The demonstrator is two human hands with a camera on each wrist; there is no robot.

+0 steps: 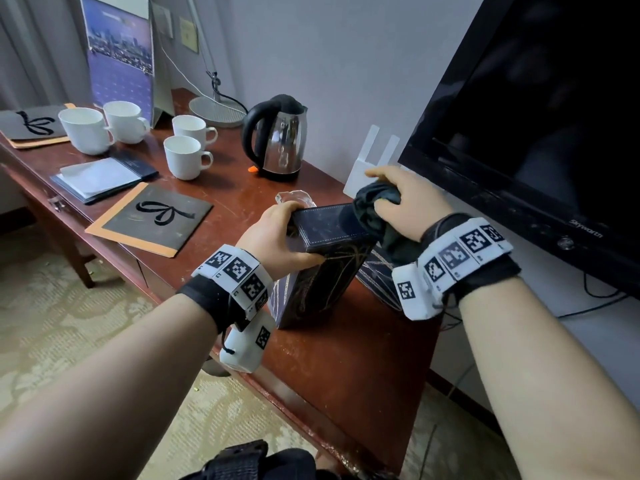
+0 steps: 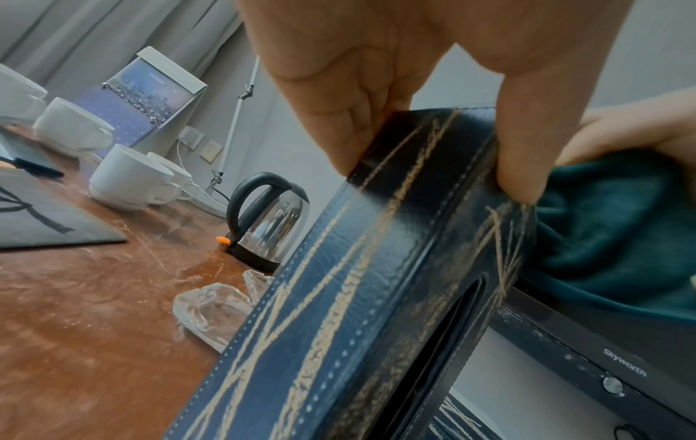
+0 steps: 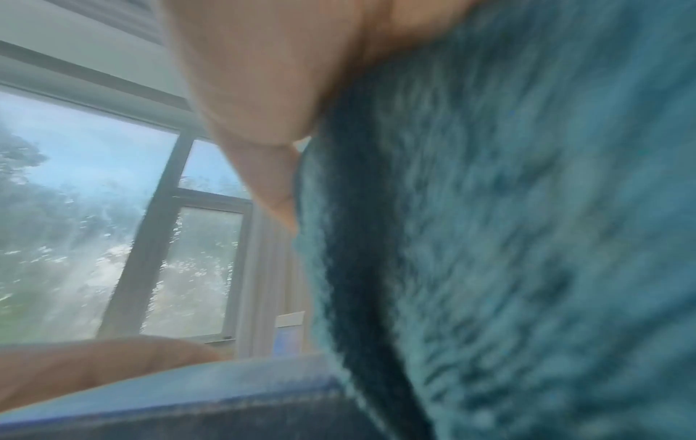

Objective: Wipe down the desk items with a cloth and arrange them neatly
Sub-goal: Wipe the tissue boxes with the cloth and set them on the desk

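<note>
- The brown wooden desk is scratched on top.
- On it sit four white cups, a shiny kettle, a clear glass ashtray, two dark folders and a notepad.
- A dark blue tissue box stands tilted on the desk.

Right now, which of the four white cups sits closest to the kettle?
The back cup of the right-hand pair, the one next to the lamp base. Its partner sits nearer the desk's front edge, and the other two stand far left by the calendar.
</note>
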